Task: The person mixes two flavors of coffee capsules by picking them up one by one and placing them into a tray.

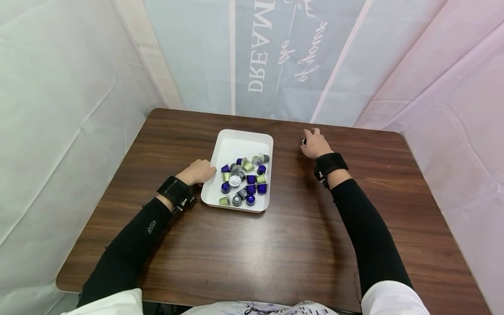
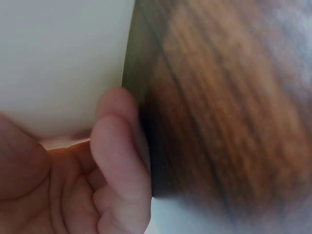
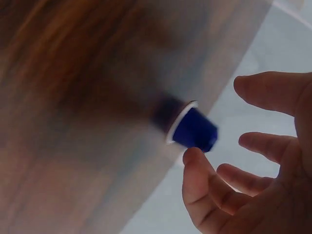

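A white tray [image 1: 244,138] lies on the table, with several coffee capsules [image 1: 250,189] in purple-blue, light green and grey grouped in its nearer part. At the tray's left edge my left hand [image 1: 200,171] grips the rim. The left wrist view shows its curled fingers [image 2: 119,156] against the white wall of the tray. Toward the back of the table, right of the tray, is my right hand [image 1: 316,144]. Its fingers are spread around a single blue capsule [image 3: 195,129] with its pale rim on the table. One fingertip overlaps the capsule; whether it touches, I cannot tell.
The brown wooden table [image 1: 252,253] has rounded corners. Behind it hangs a light blue and grey curtain [image 1: 267,57] with printed lettering. Pale fabric walls [image 1: 71,109] stand on both sides.
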A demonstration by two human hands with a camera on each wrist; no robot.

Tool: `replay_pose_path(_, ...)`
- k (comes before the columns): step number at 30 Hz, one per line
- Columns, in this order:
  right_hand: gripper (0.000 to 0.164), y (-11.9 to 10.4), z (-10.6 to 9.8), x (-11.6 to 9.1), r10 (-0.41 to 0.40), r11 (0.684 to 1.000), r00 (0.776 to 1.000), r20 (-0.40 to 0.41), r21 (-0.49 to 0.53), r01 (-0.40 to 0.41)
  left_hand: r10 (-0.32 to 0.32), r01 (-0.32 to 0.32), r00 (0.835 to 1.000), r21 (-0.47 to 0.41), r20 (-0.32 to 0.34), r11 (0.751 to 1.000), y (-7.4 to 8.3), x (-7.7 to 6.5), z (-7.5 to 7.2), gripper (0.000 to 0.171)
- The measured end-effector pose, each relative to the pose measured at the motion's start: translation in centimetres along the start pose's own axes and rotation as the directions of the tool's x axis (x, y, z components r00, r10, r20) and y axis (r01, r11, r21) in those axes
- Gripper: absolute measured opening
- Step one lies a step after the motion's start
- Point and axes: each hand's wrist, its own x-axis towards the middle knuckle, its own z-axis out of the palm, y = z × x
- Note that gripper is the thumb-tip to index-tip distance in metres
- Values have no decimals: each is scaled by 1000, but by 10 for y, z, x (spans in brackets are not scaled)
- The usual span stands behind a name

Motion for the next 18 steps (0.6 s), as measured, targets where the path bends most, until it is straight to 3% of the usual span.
replay_pose_path(9,55,9,5,2,17,1000,998,67,-18,-16,-5,5,1000,-14,22,1000,3,0,-3,37)
replay_pose_path(18,45,8,7,1,-45,995,995,90,-80,53,2,-3,1000,15,10,1000,-1,3,0,36)
